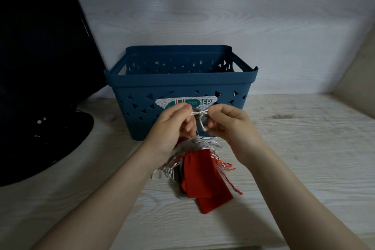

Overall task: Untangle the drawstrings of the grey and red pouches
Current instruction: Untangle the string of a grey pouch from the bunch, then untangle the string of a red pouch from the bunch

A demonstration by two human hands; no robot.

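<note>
Pinching the white knot point(199, 114) from both sides, left hand point(176, 126) and right hand point(230, 123) should loosen strands gently, letting the red pouches point(203, 180) hang slack.

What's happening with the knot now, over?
Left hand and right hand both pinching the white drawstring knot. Red pouches dangling below, still tangled. Blue basket close behind.

Grey pouches point(178, 170) mostly hidden under red pouches point(203, 180); monitor point(40, 57) cropped left.
</note>
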